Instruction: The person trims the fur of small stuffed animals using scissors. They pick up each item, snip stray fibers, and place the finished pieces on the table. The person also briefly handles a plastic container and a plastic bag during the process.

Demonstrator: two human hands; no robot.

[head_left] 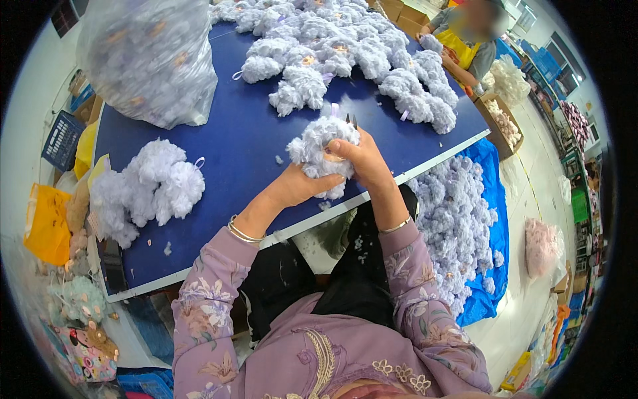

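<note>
A fluffy pale lilac plush piece [318,141] is held over the near edge of the blue table [246,153]. My left hand [302,186] cups it from below. My right hand [359,158] grips its right side, with the dark tips of small scissors [351,120] sticking up just above the fingers. A small heap of the same lilac pieces [149,186] lies at the table's left. A much bigger spread of lilac pieces [345,53] covers the far side.
A clear plastic bag [149,60] full of lilac pieces stands at the far left corner. More pieces lie on a blue sheet [488,199] on the floor to my right. Another person [465,46] works at the far right end, beside a cardboard box [505,123].
</note>
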